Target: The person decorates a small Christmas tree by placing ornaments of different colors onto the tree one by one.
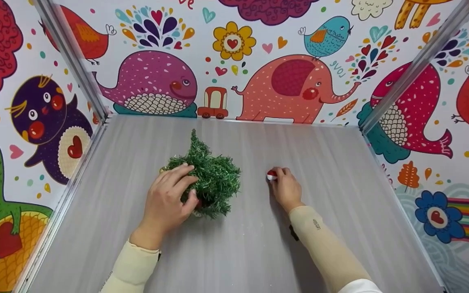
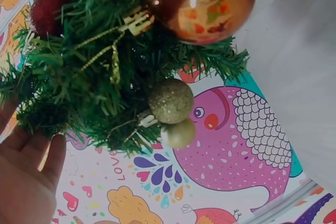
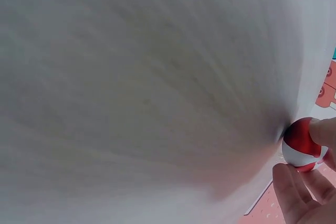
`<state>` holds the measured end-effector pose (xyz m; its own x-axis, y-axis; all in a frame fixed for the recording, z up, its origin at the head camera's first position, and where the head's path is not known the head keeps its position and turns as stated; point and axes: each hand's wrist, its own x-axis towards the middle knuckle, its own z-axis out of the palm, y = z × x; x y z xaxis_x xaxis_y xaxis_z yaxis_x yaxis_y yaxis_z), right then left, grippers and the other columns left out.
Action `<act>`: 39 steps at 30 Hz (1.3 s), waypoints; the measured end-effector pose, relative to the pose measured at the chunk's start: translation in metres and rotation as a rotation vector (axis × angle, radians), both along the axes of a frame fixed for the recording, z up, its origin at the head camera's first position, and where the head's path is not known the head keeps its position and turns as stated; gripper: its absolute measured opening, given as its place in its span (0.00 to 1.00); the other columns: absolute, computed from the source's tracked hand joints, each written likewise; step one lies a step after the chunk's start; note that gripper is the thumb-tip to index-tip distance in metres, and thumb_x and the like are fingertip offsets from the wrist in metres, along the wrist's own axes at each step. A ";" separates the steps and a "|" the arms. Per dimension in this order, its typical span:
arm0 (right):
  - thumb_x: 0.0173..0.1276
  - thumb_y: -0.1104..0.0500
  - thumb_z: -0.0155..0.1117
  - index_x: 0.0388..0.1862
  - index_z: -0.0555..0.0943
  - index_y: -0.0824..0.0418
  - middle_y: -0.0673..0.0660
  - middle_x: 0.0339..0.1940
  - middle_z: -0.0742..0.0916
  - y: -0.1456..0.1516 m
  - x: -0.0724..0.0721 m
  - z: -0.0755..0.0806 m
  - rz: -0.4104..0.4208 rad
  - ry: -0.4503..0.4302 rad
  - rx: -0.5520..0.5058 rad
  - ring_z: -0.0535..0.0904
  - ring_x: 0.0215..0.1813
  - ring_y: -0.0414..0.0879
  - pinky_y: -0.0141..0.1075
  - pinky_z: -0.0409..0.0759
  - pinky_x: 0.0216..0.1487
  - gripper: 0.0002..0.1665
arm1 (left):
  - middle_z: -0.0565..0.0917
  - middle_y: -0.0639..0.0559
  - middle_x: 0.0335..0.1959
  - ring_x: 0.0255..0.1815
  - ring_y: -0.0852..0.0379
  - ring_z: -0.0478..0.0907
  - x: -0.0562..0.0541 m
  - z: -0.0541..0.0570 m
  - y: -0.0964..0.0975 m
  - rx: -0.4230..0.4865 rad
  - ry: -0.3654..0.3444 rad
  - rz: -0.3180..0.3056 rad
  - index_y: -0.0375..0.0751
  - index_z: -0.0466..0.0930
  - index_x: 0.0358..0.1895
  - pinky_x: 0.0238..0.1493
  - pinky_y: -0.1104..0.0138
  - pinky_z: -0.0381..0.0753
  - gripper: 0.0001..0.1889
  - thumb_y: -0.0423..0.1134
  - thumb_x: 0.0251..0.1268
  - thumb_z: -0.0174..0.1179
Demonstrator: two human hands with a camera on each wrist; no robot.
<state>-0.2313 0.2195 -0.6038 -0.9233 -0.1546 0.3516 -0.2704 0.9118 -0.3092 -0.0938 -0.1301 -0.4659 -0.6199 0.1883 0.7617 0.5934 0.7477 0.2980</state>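
Note:
A small green tinsel Christmas tree is on the left half of the tabletop. My left hand rests against its near left side, fingers spread over the branches. In the left wrist view, relaxed fingers touch the foliage. A shiny copper-gold bauble, a glittery gold bauble, a paler bauble and a dark red bauble show among the branches. To the right of the tree, my right hand pinches a red and white bauble between thumb and fingers, close over the table.
The grey wood-grain table has a printed cartoon wall behind it and side walls left and right. Metal rails run along the table's side edges and up the corners. Tiny specks lie on the table between my arms.

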 end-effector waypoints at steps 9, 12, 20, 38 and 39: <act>0.64 0.62 0.71 0.56 0.79 0.57 0.61 0.47 0.83 0.002 -0.001 -0.002 -0.001 0.002 0.013 0.84 0.45 0.58 0.52 0.83 0.41 0.21 | 0.83 0.44 0.55 0.59 0.43 0.78 -0.002 -0.001 -0.006 0.035 0.005 0.011 0.38 0.86 0.39 0.60 0.47 0.73 0.11 0.35 0.57 0.56; 0.64 0.62 0.71 0.56 0.79 0.57 0.61 0.47 0.83 0.002 -0.001 -0.003 0.001 0.005 0.010 0.84 0.45 0.58 0.52 0.83 0.42 0.22 | 0.83 0.44 0.56 0.60 0.43 0.78 -0.002 -0.001 -0.008 0.042 0.000 0.012 0.38 0.86 0.39 0.61 0.47 0.73 0.12 0.35 0.57 0.56; 0.64 0.62 0.71 0.56 0.79 0.57 0.61 0.48 0.83 0.000 0.000 -0.002 -0.005 -0.006 0.004 0.83 0.45 0.59 0.53 0.83 0.41 0.22 | 0.83 0.43 0.56 0.60 0.44 0.78 -0.002 0.000 -0.011 0.058 0.003 0.019 0.38 0.87 0.38 0.60 0.47 0.73 0.11 0.34 0.57 0.55; 0.64 0.64 0.70 0.54 0.80 0.57 0.60 0.47 0.82 0.000 0.000 -0.003 0.003 0.009 -0.027 0.84 0.41 0.59 0.53 0.83 0.39 0.20 | 0.84 0.45 0.55 0.58 0.44 0.79 -0.003 0.000 -0.019 0.090 0.012 0.046 0.38 0.87 0.37 0.61 0.52 0.72 0.12 0.31 0.57 0.53; 0.64 0.64 0.70 0.54 0.80 0.57 0.61 0.47 0.82 0.000 0.000 -0.003 0.004 0.008 -0.028 0.84 0.42 0.59 0.53 0.82 0.39 0.20 | 0.84 0.45 0.55 0.58 0.44 0.79 -0.003 0.000 -0.020 0.090 0.010 0.046 0.38 0.87 0.37 0.61 0.52 0.72 0.12 0.31 0.56 0.53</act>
